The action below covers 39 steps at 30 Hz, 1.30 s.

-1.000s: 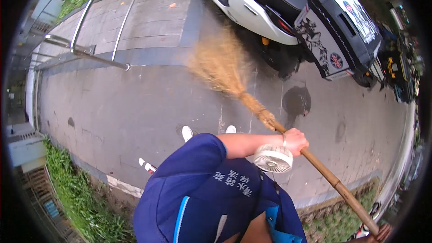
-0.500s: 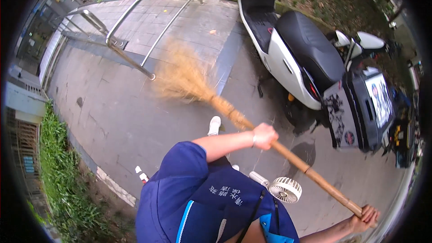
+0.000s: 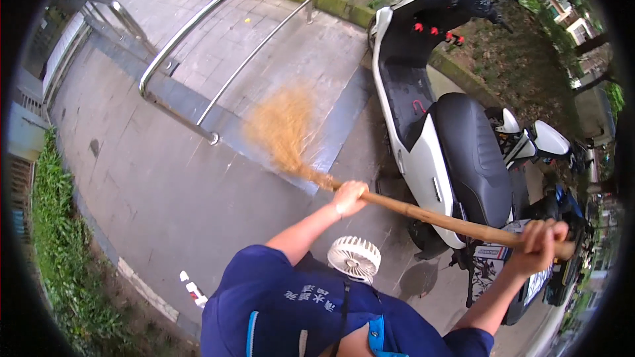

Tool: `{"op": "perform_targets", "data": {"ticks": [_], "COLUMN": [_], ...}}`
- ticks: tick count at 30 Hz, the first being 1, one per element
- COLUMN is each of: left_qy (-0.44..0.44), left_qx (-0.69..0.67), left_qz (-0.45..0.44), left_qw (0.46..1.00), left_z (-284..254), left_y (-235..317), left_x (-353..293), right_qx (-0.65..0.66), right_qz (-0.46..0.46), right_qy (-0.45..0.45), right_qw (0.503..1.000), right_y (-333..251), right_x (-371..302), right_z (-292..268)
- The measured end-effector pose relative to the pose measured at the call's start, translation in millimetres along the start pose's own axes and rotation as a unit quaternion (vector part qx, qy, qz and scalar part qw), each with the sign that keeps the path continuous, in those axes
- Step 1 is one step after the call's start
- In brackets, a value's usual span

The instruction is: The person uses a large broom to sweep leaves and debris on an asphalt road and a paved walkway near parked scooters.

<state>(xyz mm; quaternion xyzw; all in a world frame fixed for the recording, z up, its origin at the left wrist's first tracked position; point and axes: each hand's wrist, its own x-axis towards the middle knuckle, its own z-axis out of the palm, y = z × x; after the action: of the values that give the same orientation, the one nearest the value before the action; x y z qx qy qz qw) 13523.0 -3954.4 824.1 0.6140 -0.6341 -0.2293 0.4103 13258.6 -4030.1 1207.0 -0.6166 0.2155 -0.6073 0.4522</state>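
Observation:
A long-handled straw broom (image 3: 430, 217) slants across the view, bristles at the upper left and bamboo handle running down to the right. My left hand (image 3: 349, 198) is wrapped round the shaft just behind the bristle bundle. Near the handle's end my right hand (image 3: 541, 244) grips it, closed, in front of the scooter's rear box. The bristle head (image 3: 283, 129) is smeared by motion over the grey ramp edge, right of a metal railing's foot; whether it touches the ground I cannot tell. A white hand-held fan (image 3: 354, 258) hangs at my chest.
A white scooter (image 3: 423, 175) with a black seat stands close on the right, its patterned rear box (image 3: 483, 277) below my right hand. Ahead, a steel railing (image 3: 198, 20) borders the paved ramp. Green plants (image 3: 59, 225) grow along the left edge.
Both hands have moved upward in the view with the broom, the left one also leftward. The handle lies flatter now. More of the scooter's front shows, and the fan has swung left.

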Motion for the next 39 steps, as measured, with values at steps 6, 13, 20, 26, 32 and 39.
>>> {"op": "perform_targets", "data": {"ticks": [6, 13, 20, 26, 32, 39], "left_qy": [-0.156, 0.002, 0.077, 0.154, 0.069, 0.133], "left_qx": [0.074, 0.232, 0.222, 0.242, 0.186, 0.274], "left_qz": [-0.408, -0.415, -0.201, -0.267, -0.398, -0.280], "left_qw": [0.897, 0.880, 0.951, 0.920, 0.895, 0.910], "left_z": [-43.9, -177.5, -317.1, -404.6, -571.2, -804.0], "left_y": [-63.4, -18.5, -80.0, -272.9, -296.8, -310.4], "left_x": [-194.1, -208.7, -121.4, -239.7, -326.2, -280.9], "right_qx": [0.003, 0.244, 0.380, 0.319, 0.307, 0.344], "right_qz": [0.348, 0.398, 0.096, 0.107, 0.273, 0.179], "right_qy": [0.081, 0.055, -0.165, -0.202, -0.206, -0.212], "right_qw": [0.934, 0.883, 0.905, 0.920, 0.888, 0.897], "right_y": [163.9, 231.5, 135.8, 173.2, 197.5, 174.5], "right_x": [-9.0, 7.0, 43.9, -40.1, -41.3, 39.3], "right_z": [81.0, 132.1, 194.7, 463.6, 658.3, 792.0]}}
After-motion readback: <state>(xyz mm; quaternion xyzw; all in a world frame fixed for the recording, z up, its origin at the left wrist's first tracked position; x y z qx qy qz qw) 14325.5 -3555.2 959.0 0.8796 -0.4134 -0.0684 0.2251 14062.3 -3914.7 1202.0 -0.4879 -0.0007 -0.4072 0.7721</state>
